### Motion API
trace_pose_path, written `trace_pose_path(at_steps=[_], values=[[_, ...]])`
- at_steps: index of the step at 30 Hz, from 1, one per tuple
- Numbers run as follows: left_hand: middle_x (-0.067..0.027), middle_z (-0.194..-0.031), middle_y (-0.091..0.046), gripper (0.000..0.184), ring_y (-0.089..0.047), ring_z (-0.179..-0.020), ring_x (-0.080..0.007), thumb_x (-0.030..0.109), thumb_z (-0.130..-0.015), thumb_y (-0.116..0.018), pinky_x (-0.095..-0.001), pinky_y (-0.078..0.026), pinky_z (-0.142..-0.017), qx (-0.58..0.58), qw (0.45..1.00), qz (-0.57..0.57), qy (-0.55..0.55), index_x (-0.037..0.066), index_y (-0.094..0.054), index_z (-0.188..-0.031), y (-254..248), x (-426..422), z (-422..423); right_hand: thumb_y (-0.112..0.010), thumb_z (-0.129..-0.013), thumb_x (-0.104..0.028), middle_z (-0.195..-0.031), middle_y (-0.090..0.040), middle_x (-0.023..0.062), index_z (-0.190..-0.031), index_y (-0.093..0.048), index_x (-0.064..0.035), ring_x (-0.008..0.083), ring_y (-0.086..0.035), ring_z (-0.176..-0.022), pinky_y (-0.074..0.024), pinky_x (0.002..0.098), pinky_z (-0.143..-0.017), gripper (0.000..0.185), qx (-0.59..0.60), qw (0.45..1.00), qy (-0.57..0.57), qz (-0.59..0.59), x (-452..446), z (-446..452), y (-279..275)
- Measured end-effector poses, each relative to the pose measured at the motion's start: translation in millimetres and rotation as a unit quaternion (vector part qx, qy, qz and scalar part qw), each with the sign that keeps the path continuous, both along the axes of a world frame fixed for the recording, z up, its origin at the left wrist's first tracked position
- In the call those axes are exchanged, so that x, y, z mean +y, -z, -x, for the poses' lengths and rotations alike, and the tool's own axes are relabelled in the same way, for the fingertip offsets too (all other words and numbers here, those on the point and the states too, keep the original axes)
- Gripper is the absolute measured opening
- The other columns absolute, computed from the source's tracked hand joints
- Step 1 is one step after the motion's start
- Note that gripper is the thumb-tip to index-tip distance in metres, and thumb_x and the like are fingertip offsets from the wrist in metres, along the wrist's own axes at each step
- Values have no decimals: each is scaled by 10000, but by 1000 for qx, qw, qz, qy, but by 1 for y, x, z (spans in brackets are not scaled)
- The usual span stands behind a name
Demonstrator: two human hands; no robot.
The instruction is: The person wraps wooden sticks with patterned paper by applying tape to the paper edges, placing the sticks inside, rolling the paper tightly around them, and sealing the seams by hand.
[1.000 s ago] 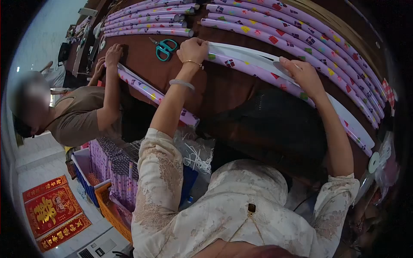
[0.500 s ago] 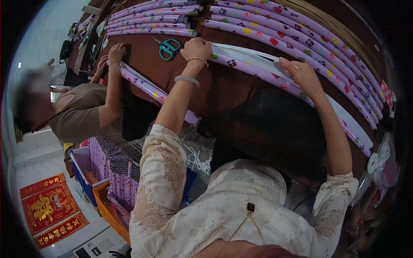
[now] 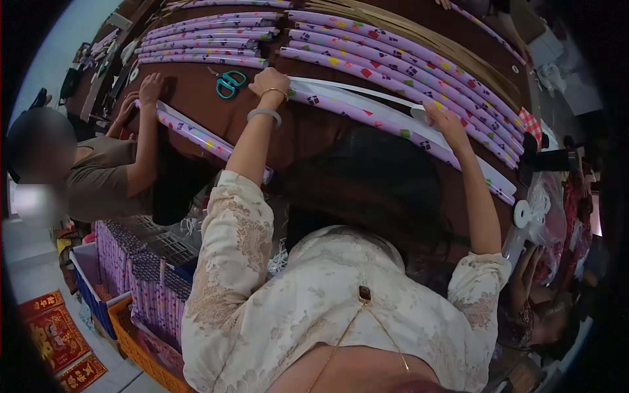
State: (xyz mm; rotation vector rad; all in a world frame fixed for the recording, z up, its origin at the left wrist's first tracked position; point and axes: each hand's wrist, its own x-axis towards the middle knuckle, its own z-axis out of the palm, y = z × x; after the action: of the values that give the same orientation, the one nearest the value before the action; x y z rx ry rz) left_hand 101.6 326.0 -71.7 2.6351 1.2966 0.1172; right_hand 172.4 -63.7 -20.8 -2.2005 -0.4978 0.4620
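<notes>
A roll of lilac gift wrapping paper (image 3: 373, 124), printed with small coloured presents, lies across the table in front of me, its white loose edge facing up. At its left end my left hand (image 3: 270, 85) is closed and pressed down on the paper. My right hand (image 3: 445, 124) grips a small white tape roll (image 3: 419, 114), partly hidden by the fingers. A narrow white tape strip (image 3: 357, 90) stretches from my left hand to the right one, above the paper's edge. Teal-handled scissors (image 3: 230, 84) lie left of my left hand.
More wrapping paper rolls (image 3: 393, 62) lie in rows behind. On the left a co-worker (image 3: 108, 173) handles another roll (image 3: 196, 134). Crates (image 3: 134, 334) of wrapped bundles stand on the floor at lower left. A white tape spool (image 3: 521, 213) sits at the right table edge, near another person (image 3: 537, 314).
The camera view has shifted, showing more of the far right. My right hand has moved a little farther from the left along the paper, and the tape strip between them is longer.
</notes>
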Motion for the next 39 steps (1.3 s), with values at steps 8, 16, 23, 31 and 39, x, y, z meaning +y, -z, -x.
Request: trace_pose_path(at_steps=[8,16,23,31,39], values=[[-114,-1012,-632,321,-584,-980,-283,332,-727,-609,-420,-396,-849,2,1000,17,-9,104,-665,-946,4,4,-2,-491,-790,-574,-653,-461,3,-578,-461,-72,123,-407,-634,-306,233,-644,546,52,993,103,-19,-87,7,2],[-96,-1021,-633,318,-587,-978,-277,367,-726,-586,-425,-406,-843,19,999,40,20,153,-678,-941,1,9,3,-523,-798,-530,-666,-444,-15,-624,-485,-75,99,-409,-654,-310,226,-635,489,94,987,130,-32,-128,8,16],[-80,-889,-657,257,-618,-867,-282,389,-721,-584,-440,-462,-711,4,998,-3,61,215,-696,-874,2,9,10,-582,-834,-329,-706,-486,-13,-760,-573,18,77,-427,-679,-341,203,-644,355,59,985,137,-91,-130,17,25],[-117,-789,-652,308,-617,-787,-315,403,-719,-572,-421,-475,-681,-54,994,-12,98,134,-692,-813,-1,8,19,-556,-849,-288,-948,-584,32,-828,-595,40,95,-499,-819,-380,221,-749,331,80,978,188,-32,-129,20,24],[-113,-746,-652,317,-627,-719,-298,391,-726,-597,-388,-487,-642,-70,992,-3,107,96,-686,-800,-4,7,21,-593,-822,-325,-897,-590,15,-843,-637,-2,82,-504,-722,-404,227,-645,327,53,969,237,42,-116,18,15]])
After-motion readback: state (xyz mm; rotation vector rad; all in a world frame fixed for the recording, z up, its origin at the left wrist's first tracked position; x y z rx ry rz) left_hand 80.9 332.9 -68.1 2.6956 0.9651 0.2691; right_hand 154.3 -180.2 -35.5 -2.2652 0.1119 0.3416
